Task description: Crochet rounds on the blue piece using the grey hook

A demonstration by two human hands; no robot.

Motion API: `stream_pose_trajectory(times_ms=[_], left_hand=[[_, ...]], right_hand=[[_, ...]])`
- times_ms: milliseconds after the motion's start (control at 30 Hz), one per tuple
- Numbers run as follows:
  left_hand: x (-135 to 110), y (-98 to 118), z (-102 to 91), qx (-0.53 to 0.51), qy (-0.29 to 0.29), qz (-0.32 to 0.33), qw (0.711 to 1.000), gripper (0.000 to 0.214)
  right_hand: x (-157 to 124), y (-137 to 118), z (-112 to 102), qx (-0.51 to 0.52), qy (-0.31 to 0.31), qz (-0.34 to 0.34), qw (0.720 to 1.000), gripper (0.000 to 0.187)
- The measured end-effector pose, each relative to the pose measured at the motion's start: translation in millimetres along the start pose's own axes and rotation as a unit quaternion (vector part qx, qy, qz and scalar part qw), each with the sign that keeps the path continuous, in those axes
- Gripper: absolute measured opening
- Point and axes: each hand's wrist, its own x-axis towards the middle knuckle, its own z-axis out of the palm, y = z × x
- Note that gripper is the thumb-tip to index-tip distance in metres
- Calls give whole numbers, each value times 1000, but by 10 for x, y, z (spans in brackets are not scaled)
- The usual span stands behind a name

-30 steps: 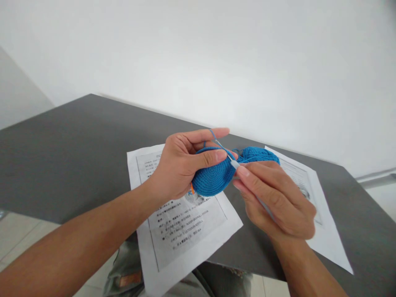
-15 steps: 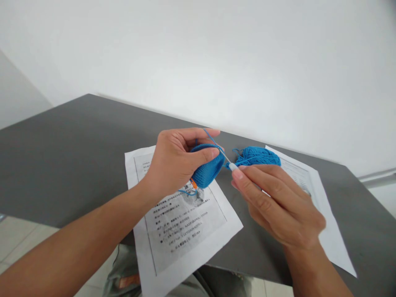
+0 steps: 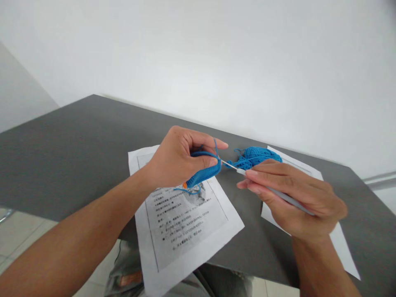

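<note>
free room over the tabletop (image 3: 77,156) at left, blue yarn (image 3: 261,154) in the way beyond the right hand (image 3: 305,189)

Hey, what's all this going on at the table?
Someone's left hand pinches a blue stitched piece, with a blue strand over the index finger. Their right hand holds a slim hook, its metal end at the piece's edge. A blue yarn bundle lies beyond the right hand, and one printed sheet lies below the piece, another sheet under the right arm.
</note>
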Motion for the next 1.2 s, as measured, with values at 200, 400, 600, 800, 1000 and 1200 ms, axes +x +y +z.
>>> stream_pose_trajectory(times_ms=[200,400,600,800,1000,1200], left_hand=[[5,27,-19,-40,-8,-5,999,29],[-29,-11,65,-46,24,29,998,19],[-106,-76,266,-66,89,20,994,41],[-142,-50,372,-61,136,23,989,38],[-147,-30,405,-66,165,20,984,24],[-145,-24,414,-116,169,5,979,13]], right_hand=[[-29,51,-20,116,38,87,989,37],[37,42,201,395,100,303,862,11],[28,-27,593,305,204,226,902,9],[7,-51,681,106,225,114,962,20],[12,-23,705,134,241,111,955,19],[-25,-84,690,110,229,109,961,26]])
